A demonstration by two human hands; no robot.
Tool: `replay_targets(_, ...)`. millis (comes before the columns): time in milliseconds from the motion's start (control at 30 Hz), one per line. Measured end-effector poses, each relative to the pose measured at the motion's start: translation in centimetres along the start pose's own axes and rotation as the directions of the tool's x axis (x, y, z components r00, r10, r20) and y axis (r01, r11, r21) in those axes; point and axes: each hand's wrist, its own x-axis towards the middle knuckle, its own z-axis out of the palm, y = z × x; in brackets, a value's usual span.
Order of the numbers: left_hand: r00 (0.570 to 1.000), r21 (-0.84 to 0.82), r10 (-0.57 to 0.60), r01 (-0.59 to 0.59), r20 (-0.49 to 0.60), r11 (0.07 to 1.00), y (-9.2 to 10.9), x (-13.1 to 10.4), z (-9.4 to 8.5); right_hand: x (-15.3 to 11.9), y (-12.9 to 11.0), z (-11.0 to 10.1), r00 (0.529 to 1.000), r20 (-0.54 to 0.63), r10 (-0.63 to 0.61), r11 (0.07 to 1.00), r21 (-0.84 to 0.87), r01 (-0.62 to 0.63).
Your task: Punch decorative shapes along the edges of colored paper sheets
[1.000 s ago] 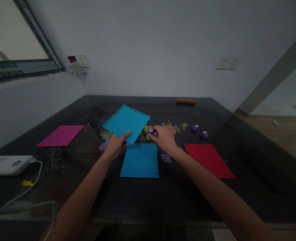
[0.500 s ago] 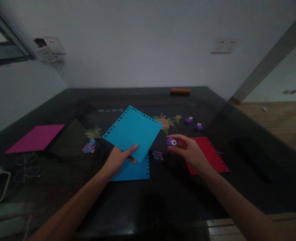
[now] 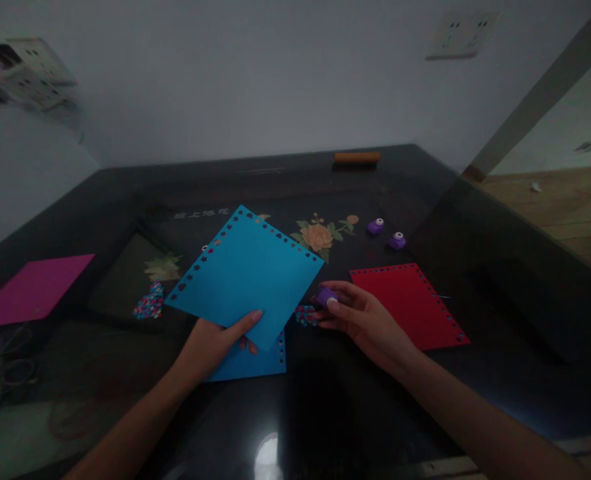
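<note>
One bright blue paper sheet (image 3: 245, 267), turned cornerwise and held over a glossy black tabletop (image 3: 385, 407), left of a red rectangular paper sheet (image 3: 410, 303); rows of small shaped holes along both far edges. Left hand (image 3: 215, 347) at its near corner, well left of the red sheet: thumb pressed on top face, fingertips curled beneath, paper pinched between. Right hand (image 3: 373, 323) at left side of the red sheet, partly over it: thumb and index finger closed on a small purple plastic punch (image 3: 327, 297) with a white round part, remaining fingers loosely parted below. By those fingers, left of the red sheet: small heap of multicoloured paper bits (image 3: 304, 315); cannot tell whether touching. Left of the red sheet, toward the near side: second blue paper sheet (image 3: 260, 363), flat, largely hidden by the held one. Just beyond the red sheet: two purple plastic punches with white tops (image 3: 397, 242), slightly apart. Well beyond it: orange-brown cylinder (image 3: 357, 159), on its side. Well left of it: larger heap of multicoloured paper bits (image 3: 149, 303); farther left, magenta paper sheet (image 3: 38, 287), flat.
</note>
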Motion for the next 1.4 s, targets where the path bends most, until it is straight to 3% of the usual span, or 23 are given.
replay_targets(233, 0.999, 0.032, -0.043, 0.043, 0.017, 0.999, 0.2, -0.5, 0.1, -0.2, 0.1, 0.3, 1.000, -0.014, 0.006, 0.999, 0.052, -0.005)
replay_targets(667, 0.992, 0.253, 0.124, -0.115, -0.020, 0.961, -0.3, -0.4, -0.2, -0.4, 0.1, 0.6, 0.999, 0.007, -0.043, 0.997, 0.066, 0.042)
replay_targets(800, 0.994, 0.345, 0.109, -0.110, 0.023, 0.932, -0.2, -0.5, -0.3, -0.4, 0.2, 0.6, 0.999, 0.001, -0.054, 0.996, 0.076, 0.054)
replay_targets(1167, 0.984, 0.398, 0.157, -0.176, 0.081, 0.901, 0.5, -0.6, 0.0, -0.6, 0.1, 0.7, 0.998, -0.028, -0.048, 0.993, 0.102, 0.051)
replay_targets(1300, 0.976, 0.482, 0.172, -0.215, 0.134, 0.849, -0.4, -0.5, -0.4, -0.5, 0.2, 0.7, 0.998, -0.040, -0.046, 0.993, 0.111, 0.051)
replay_targets(1400, 0.953, 0.554, 0.251, -0.304, 0.173, 0.775, -1.7, -0.6, -0.9, -0.5, 0.2, 0.7, 0.997, -0.056, -0.059, 0.993, 0.097, 0.064)
